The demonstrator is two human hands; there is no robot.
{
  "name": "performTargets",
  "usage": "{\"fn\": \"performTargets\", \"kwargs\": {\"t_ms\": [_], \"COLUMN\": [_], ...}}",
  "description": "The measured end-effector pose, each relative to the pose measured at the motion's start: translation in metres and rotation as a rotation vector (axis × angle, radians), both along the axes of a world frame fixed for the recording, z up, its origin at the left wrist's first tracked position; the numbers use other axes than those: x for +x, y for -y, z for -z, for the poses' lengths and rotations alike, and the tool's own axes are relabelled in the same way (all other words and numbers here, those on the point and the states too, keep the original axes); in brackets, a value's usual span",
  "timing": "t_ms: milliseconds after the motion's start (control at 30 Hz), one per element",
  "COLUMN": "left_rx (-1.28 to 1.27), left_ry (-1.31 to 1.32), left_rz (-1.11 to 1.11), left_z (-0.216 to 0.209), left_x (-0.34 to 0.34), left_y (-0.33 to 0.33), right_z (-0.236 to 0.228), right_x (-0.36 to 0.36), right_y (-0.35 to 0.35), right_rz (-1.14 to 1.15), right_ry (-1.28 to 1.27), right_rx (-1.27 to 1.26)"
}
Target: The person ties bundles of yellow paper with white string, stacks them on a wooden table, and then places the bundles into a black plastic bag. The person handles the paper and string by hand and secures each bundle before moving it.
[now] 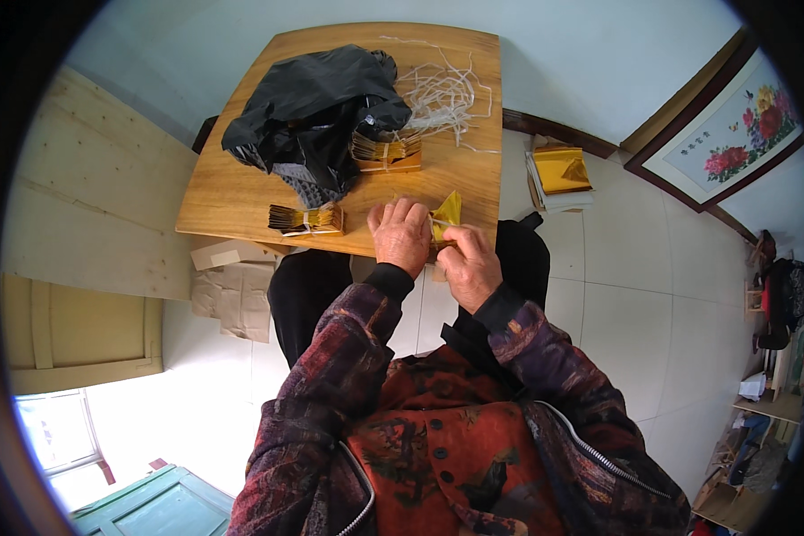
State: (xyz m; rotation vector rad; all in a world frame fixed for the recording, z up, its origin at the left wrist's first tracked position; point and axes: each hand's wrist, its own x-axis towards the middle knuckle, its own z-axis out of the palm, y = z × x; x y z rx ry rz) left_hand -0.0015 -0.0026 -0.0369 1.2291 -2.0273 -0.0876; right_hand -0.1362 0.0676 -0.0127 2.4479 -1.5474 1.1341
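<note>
Foil, gold-coloured [449, 208], juts up between the hands at the near edge of the surface [219, 196]. The left hand [400, 236] has bent fingers bunched together; the right hand [470, 265] is curled just beside the foil. I cannot tell what either pinches. Farther back slumps a black plastic bag [326, 85], contents hidden, with a banded bundle [389, 164] beside it.

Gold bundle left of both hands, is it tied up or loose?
Tied up, it looks: a white band goes across the bundle's middle.
</note>
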Motion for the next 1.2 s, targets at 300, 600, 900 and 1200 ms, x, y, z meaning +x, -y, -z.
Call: {"fn": "performTargets", "kwargs": {"t_ms": [300, 600, 900, 1200], "left_rx": [-0.019, -0.057, 0.025, 0.023], "left_ry": [-0.027, -0.044, -0.086, -0.076], "left_rz": [0.058, 0.123, 0.092, 0.096], "left_z": [0.002, 0.001, 0.002, 0.003], "left_x": [0.001, 0.004, 0.002, 0.003], "left_y": [0.002, 0.003, 0.003, 0.003], "right_z": [0.010, 0.000, 0.013, 0.029], "right_x": [0.000, -0.011, -0.007, -0.001], "right_y": [-0.004, 0.001, -0.007, -0.018], "right_rz": [0.103, 0.062, 0.158, 0.182], "right_ry": [0.180, 0.289, 0.399, 0.459], "right_rx": [0.106, 0.318, 0.304, 0.184]}}
